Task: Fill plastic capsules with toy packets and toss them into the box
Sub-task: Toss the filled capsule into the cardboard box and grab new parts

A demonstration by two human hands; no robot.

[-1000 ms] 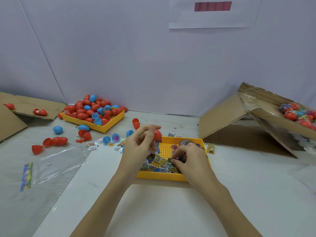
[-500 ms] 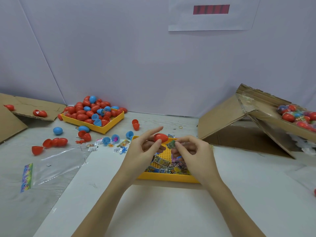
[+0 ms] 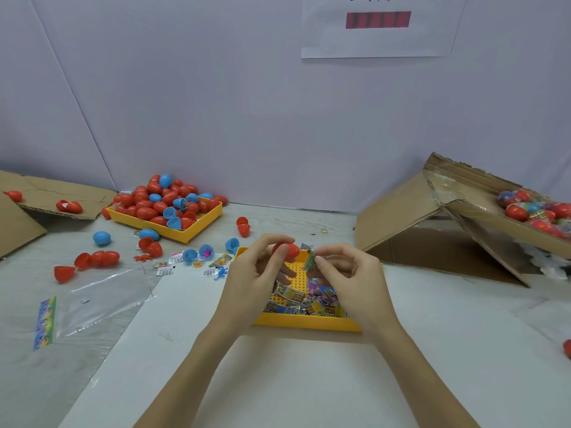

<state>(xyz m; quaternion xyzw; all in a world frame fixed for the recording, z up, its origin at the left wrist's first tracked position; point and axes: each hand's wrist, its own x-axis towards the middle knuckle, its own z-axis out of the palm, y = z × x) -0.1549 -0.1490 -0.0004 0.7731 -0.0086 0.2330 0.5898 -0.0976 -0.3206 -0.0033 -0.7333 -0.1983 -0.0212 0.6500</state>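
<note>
L hand (image 3: 253, 273) pinches red capsule (image 3: 286, 251) over packet tray (image 3: 304, 322), R hand (image 3: 349, 276) pinches toy packet (image 3: 310, 261) just beside it; risk: crumpled packet snags rim, drops.

Both forearms are bare all the way down, no sleeves showing. The left hand (image 3: 253, 282) and right hand (image 3: 355, 282) wear no gloves, rings or watch; nails are short and plain.

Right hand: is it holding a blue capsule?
No: the right hand pinches a small toy packet, while the left hand holds a red capsule.
</note>
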